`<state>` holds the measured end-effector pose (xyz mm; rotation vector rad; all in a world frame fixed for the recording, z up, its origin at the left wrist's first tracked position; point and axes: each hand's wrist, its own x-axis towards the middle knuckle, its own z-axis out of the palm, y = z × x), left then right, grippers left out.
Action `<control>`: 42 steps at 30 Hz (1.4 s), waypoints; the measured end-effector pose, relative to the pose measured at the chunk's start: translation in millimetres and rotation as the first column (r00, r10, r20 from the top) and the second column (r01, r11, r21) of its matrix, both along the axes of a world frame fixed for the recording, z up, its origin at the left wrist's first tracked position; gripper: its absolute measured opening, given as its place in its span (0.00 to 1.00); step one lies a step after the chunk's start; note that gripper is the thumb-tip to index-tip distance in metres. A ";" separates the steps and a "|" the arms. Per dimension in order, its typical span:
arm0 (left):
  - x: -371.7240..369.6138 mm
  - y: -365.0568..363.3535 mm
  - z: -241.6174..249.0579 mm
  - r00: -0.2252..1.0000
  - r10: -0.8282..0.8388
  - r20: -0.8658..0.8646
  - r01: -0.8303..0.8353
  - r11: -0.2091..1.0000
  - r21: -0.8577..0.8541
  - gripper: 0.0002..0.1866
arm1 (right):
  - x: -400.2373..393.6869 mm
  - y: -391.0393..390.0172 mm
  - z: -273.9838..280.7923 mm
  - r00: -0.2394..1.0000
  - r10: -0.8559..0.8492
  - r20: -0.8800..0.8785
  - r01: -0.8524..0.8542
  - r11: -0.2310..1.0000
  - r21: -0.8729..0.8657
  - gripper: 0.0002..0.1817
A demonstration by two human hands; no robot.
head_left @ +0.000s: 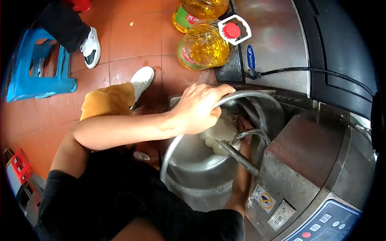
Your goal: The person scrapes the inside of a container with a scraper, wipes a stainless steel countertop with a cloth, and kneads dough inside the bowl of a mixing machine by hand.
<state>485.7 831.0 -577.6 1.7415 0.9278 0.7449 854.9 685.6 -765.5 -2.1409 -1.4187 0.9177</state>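
Note:
A stainless-steel dough mixer's bowl [193,162] lies below me, with a lump of pale dough [219,134] against its far side. My left hand [200,107] is closed around the thick metal ring [251,94] along the top of the bowl. My right hand [243,127] reaches down inside, beside the dough and touching it. Its fingers are partly hidden by the dough and the curved mixing hook [257,131]; they look bent onto the dough. A straight metal bar [239,157] crosses in front of my right forearm.
The mixer's housing [305,150] with its control panel [327,223] rises at right. Two large oil jugs [207,46] stand beyond the bowl, near a black cable [297,69]. A blue stool [42,86] and another person's shoe [91,48] are on the tiled floor [130,36].

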 end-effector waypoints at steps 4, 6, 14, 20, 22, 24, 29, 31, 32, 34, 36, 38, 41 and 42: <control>-1.9 -0.5 0.7 0.993 -0.104 -0.057 0.097 0.989 -0.114 0.27 | 9.7 -13.2 -7.1 0.996 0.020 0.087 -0.022 0.999 0.023 0.21; -1.1 -1.3 -2.2 0.994 -0.102 -0.048 0.097 0.990 -0.098 0.28 | 21.6 -21.0 -19.2 0.946 0.034 0.321 -0.067 0.994 0.090 0.21; 4.5 -1.6 -5.2 0.999 0.015 -0.031 -0.014 0.999 0.034 0.26 | 12.4 -61.9 -0.2 0.867 0.001 0.498 0.011 1.000 -0.022 0.19; 1.0 3.6 3.0 0.997 -0.070 -0.038 0.070 0.998 0.004 0.24 | -16.2 -113.1 -13.6 0.731 -0.678 -0.074 0.682 0.721 0.126 0.16; 2.2 7.4 1.4 0.998 -0.051 -0.029 0.052 0.998 0.025 0.24 | -13.0 -124.3 -30.1 0.592 -0.755 -0.282 0.806 0.567 0.171 0.15; 3.3 1.2 -0.9 1.000 -0.022 -0.015 0.022 0.999 0.047 0.22 | -34.3 -119.5 -22.5 0.445 -0.768 -0.461 0.894 0.411 0.179 0.16; 4.7 2.0 -1.7 1.000 0.021 -0.017 -0.019 0.997 0.076 0.19 | -100.5 -100.7 55.1 0.509 -0.857 -0.085 0.852 0.515 -0.094 0.24; 2.3 3.0 1.7 1.000 -0.014 0.013 0.013 0.999 0.041 0.22 | -106.7 -114.8 71.8 0.503 -0.862 -0.064 0.847 0.506 -0.165 0.27; 1.3 2.3 0.7 1.000 -0.017 0.015 0.016 0.999 0.032 0.22 | -91.0 -144.5 48.8 0.475 -0.847 -0.239 0.848 0.513 -0.134 0.28; -1.2 1.0 4.4 0.999 -0.031 -0.017 0.031 1.000 0.002 0.23 | -109.4 -143.1 92.9 0.362 -0.864 -0.350 0.869 0.449 -0.208 0.29; -3.2 1.4 5.8 0.999 -0.025 -0.037 0.025 1.000 -0.008 0.23 | -118.8 -122.8 120.7 0.509 -0.817 -0.270 0.819 0.556 -0.139 0.31; -2.0 1.4 4.8 0.999 -0.023 -0.039 0.023 1.000 0.000 0.23 | -115.9 -103.9 132.9 0.791 -0.609 0.060 0.609 0.793 0.017 0.33; 1.6 2.0 -1.1 1.000 -0.012 -0.001 0.012 0.999 0.030 0.24 | -104.0 -84.1 137.8 0.824 -0.157 0.545 0.179 0.984 0.013 0.37; 2.1 2.1 -1.7 1.000 -0.014 0.004 0.014 0.999 0.051 0.24 | -101.4 -78.7 132.5 0.755 -0.038 0.655 0.072 0.997 -0.025 0.39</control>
